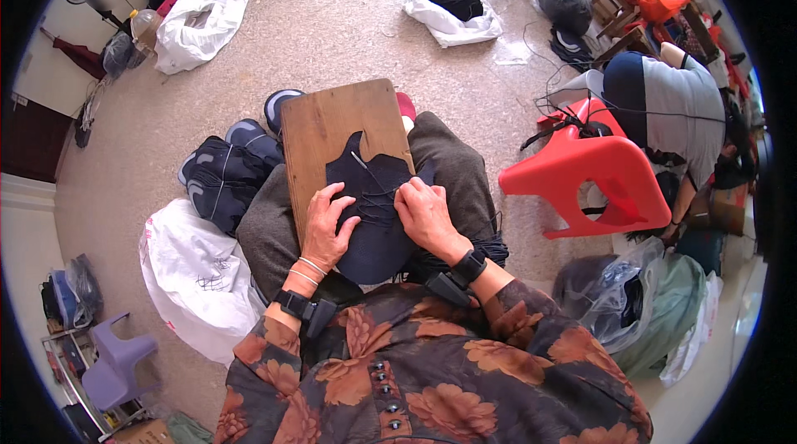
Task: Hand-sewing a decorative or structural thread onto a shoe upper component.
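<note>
Seated person, seen from above, with a wooden board (336,133) resting across the lap and sloping away over the knees. On the board's near end lies a dark navy cut piece (374,220), roughly shoe-upper shaped, with 1 pointed tab toward the far side; its near edge hangs off the board onto the lap. Left hand (326,224): laid flat on the left part of the piece, fingers spread and pressing it down, nothing gripped; 2 thin bangles and a black wrist device on the forearm. Right hand (426,213): on the right edge of the piece, fingers curled and pinched together at the fabric; whether they hold a needle cannot be told. A thin pale line, thread (363,164) or needle, runs across the piece just ahead of the right fingertips. Right wrist carries a matching black device. Dress: brown floral top, grey trousers. Surroundings: stack of dark navy-and-grey shoe uppers (222,174) on the floor just left of the board; white plastic bag (195,274) near the left knee; second white bag (199,25) far left; third white bag holding black material (452,12) far centre. Red plastic stool (598,170) to the right, tipped over, with another person (664,104) in a grey top bent down behind it. Purple plastic chair (112,365) at lower left. Clear and grey bags (639,303) at lower right.
</note>
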Demonstrator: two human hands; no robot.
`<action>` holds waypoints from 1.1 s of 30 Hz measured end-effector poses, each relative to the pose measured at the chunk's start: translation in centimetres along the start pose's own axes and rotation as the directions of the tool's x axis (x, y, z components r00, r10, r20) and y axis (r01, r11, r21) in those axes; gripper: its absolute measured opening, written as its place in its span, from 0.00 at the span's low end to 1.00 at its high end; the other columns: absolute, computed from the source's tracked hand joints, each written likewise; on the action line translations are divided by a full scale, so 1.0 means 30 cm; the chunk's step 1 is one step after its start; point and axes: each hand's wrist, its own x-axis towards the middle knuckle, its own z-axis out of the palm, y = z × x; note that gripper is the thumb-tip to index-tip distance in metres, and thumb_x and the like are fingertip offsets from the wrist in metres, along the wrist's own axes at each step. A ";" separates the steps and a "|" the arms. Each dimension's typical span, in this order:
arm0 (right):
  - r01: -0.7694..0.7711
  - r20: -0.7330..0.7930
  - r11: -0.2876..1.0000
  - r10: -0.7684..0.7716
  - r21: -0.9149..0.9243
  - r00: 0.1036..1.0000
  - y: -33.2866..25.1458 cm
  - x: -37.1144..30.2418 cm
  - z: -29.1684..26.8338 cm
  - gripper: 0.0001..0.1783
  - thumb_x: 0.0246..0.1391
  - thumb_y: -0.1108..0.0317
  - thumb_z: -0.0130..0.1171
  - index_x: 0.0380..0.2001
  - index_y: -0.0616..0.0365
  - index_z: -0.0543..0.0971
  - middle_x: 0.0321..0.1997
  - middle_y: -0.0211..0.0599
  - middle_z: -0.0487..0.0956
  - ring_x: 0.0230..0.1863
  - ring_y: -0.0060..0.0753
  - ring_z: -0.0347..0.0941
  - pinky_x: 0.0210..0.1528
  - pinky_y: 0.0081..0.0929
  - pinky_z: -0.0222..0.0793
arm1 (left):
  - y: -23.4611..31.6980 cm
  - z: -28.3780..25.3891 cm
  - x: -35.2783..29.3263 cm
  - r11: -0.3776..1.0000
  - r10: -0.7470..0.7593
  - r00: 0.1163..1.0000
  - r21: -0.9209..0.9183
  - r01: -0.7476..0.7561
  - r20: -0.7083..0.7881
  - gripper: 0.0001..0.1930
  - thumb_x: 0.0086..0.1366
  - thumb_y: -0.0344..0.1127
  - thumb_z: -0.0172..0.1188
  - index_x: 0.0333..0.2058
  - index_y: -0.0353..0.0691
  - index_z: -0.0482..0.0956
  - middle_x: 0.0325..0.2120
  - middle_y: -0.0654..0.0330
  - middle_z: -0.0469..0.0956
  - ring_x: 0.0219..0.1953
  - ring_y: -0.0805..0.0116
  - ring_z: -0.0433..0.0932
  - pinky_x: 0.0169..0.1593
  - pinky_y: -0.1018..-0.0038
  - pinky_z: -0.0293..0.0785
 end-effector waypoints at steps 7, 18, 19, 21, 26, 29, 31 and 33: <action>-0.013 -0.003 0.984 0.014 0.176 1.000 0.027 -0.030 -0.029 0.03 0.55 0.72 0.61 0.33 0.52 0.78 0.35 0.36 0.76 0.43 0.43 0.75 0.50 0.39 0.64 | 0.002 -0.005 -0.004 0.998 -0.055 0.998 0.016 0.055 0.023 0.16 0.56 0.29 0.69 0.44 0.42 0.81 0.57 0.52 0.71 0.59 0.47 0.69 0.64 0.58 0.65; 0.195 -0.045 0.965 -0.206 -0.172 0.978 0.004 -0.026 0.000 0.04 0.53 0.72 0.59 0.32 0.57 0.75 0.35 0.39 0.73 0.40 0.45 0.73 0.49 0.38 0.66 | 0.019 0.013 -0.010 0.995 -0.098 0.994 -0.026 0.096 -0.050 0.15 0.54 0.30 0.72 0.40 0.40 0.81 0.51 0.53 0.74 0.57 0.49 0.71 0.62 0.60 0.66; 0.194 -0.044 0.966 -0.204 -0.173 0.978 0.001 -0.024 0.004 0.04 0.53 0.72 0.59 0.32 0.57 0.75 0.35 0.39 0.73 0.40 0.45 0.73 0.49 0.38 0.66 | 0.027 0.017 -0.014 0.993 -0.115 0.991 -0.041 0.112 -0.075 0.16 0.52 0.31 0.74 0.40 0.40 0.81 0.51 0.52 0.74 0.57 0.49 0.71 0.62 0.60 0.66; 0.181 -0.020 0.959 -0.190 -0.218 0.982 -0.009 -0.018 0.010 0.03 0.53 0.73 0.57 0.33 0.57 0.75 0.36 0.41 0.73 0.42 0.46 0.74 0.51 0.41 0.66 | 0.039 0.030 -0.025 0.994 -0.105 0.991 -0.024 0.103 -0.079 0.18 0.51 0.31 0.75 0.40 0.40 0.80 0.50 0.52 0.73 0.57 0.49 0.70 0.63 0.59 0.66; 0.045 -0.021 0.987 -0.049 -0.154 0.999 -0.019 -0.016 0.030 0.03 0.56 0.73 0.55 0.34 0.57 0.74 0.37 0.43 0.73 0.45 0.48 0.74 0.57 0.50 0.62 | 0.024 0.043 -0.033 0.997 -0.079 0.994 0.013 0.080 -0.075 0.23 0.47 0.32 0.77 0.42 0.40 0.79 0.50 0.52 0.73 0.59 0.49 0.69 0.65 0.56 0.64; 0.000 -0.043 0.994 -0.005 -0.113 0.999 -0.017 -0.012 0.038 0.02 0.57 0.74 0.55 0.34 0.57 0.74 0.37 0.42 0.73 0.45 0.49 0.73 0.57 0.51 0.61 | 0.020 0.041 -0.033 0.997 -0.079 0.995 0.011 0.080 -0.065 0.24 0.46 0.32 0.77 0.44 0.41 0.78 0.50 0.53 0.73 0.59 0.48 0.68 0.67 0.55 0.62; 0.003 -0.076 0.995 -0.010 -0.099 0.997 -0.016 -0.013 0.038 0.02 0.57 0.74 0.55 0.34 0.57 0.74 0.36 0.41 0.73 0.43 0.50 0.72 0.54 0.49 0.62 | 0.029 0.039 -0.026 0.996 -0.069 0.995 0.047 0.072 -0.069 0.25 0.46 0.31 0.76 0.45 0.40 0.78 0.51 0.53 0.73 0.59 0.49 0.69 0.65 0.58 0.64; -0.029 -0.019 0.999 0.029 -0.022 0.999 -0.014 -0.016 0.027 0.01 0.59 0.72 0.55 0.34 0.56 0.74 0.38 0.43 0.72 0.44 0.51 0.73 0.58 0.54 0.61 | 0.027 0.037 -0.026 0.996 -0.065 0.996 0.054 0.068 -0.062 0.26 0.46 0.31 0.76 0.46 0.40 0.77 0.51 0.53 0.73 0.60 0.49 0.68 0.65 0.57 0.63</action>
